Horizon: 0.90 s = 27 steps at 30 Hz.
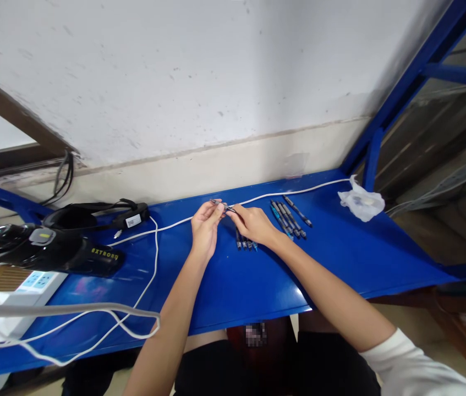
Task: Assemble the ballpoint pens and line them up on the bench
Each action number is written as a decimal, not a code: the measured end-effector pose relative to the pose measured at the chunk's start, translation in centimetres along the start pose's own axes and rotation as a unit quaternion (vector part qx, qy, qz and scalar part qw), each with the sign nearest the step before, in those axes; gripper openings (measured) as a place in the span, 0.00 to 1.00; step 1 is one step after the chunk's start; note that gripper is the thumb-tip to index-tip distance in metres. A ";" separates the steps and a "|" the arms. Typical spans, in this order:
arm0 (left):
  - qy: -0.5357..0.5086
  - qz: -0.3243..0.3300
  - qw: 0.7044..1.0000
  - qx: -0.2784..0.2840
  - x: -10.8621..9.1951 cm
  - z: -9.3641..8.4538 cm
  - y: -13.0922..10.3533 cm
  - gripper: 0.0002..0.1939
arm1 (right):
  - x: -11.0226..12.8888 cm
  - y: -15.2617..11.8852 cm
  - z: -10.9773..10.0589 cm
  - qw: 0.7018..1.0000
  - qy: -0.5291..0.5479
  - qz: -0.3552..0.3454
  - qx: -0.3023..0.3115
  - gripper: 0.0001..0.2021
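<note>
Both hands meet above the back middle of the blue table. My left hand (207, 226) is closed on one end of a slim dark pen (229, 208). At the pen's other end, the fingers of my right hand (253, 223) pinch it. Under and beside my right hand lie several dark pens (245, 243), one with a blue tip, partly hidden by the hand. Farther right is a second group of several pens (288, 220), some light blue, and one dark pen (297, 211) lies slightly apart from them.
White cables (155, 258) cross the blue table (236, 291). On the left are a black bottle-like object (100, 260), a black strap device (136, 219) and a white power strip (40, 289). A crumpled plastic bag (361, 202) lies at the right, beside the blue frame.
</note>
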<state>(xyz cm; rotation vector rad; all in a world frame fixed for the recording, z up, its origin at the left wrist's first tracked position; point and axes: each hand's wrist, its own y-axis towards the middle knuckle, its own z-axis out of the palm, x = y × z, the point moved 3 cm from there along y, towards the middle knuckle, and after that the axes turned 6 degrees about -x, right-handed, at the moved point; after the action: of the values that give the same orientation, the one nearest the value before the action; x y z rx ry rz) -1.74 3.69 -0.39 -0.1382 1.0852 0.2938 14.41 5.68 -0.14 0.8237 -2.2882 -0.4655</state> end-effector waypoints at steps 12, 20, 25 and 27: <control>-0.002 0.005 1.000 0.014 -0.1 0.4 -0.3 0.11 | 0.1 0.1 -0.2 1.000 -0.001 -0.004 0.002 0.21; 0.020 0.017 0.999 -0.023 0.2 0.1 -0.2 0.16 | 0.2 0.1 -0.1 1.000 -0.011 -0.018 0.006 0.19; 0.011 0.027 0.999 -0.034 0.2 0.1 -0.2 0.14 | 0.5 0.1 -0.5 1.000 0.000 -0.030 0.008 0.18; 0.013 0.026 0.999 -0.033 0.2 0.1 -0.1 0.14 | 0.5 0.1 -0.5 0.999 0.008 -0.034 0.007 0.18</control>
<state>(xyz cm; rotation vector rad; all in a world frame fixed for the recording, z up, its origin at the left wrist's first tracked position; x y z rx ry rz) -1.51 3.63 -0.54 -0.1731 1.1067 0.3750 14.41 5.32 0.50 0.9107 -2.2569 -0.4733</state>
